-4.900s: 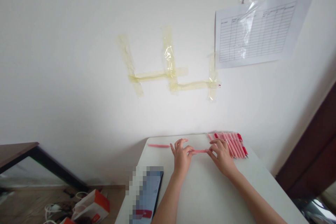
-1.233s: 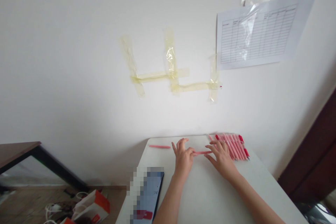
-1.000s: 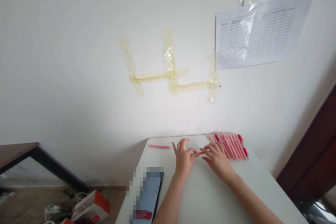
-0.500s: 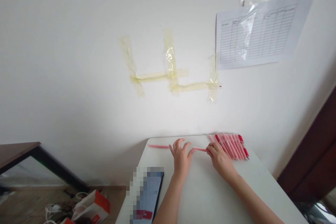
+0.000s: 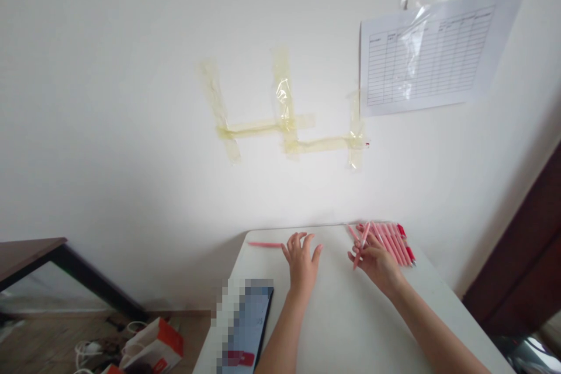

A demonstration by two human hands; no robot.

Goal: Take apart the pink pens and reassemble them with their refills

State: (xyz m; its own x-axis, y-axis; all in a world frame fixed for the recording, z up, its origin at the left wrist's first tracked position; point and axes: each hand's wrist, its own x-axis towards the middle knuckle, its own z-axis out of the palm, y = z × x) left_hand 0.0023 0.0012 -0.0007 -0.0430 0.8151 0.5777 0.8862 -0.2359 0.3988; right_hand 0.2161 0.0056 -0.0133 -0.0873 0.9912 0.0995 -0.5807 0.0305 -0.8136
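My right hand grips a slim pink pen between thumb and fingers. The pen is tilted, one end pointing down toward the table. Just behind those fingers lies a row of pink pens, several with red ends; my hand hides part of the row. Another thin pink piece lies at the row's left. My left hand is over the table with fingers spread and nothing in them. Beside its fingertips, near the back left corner, a single pink stick lies flat.
The white table stands against a wall with yellowish tape strips and a taped printed sheet. A phone lies at the table's left edge. On the floor are an orange-and-white box and cables.
My left hand has let go of the pen's left end. My right hand has turned and swung the pen from lying level to steeply tilted, close to the row.
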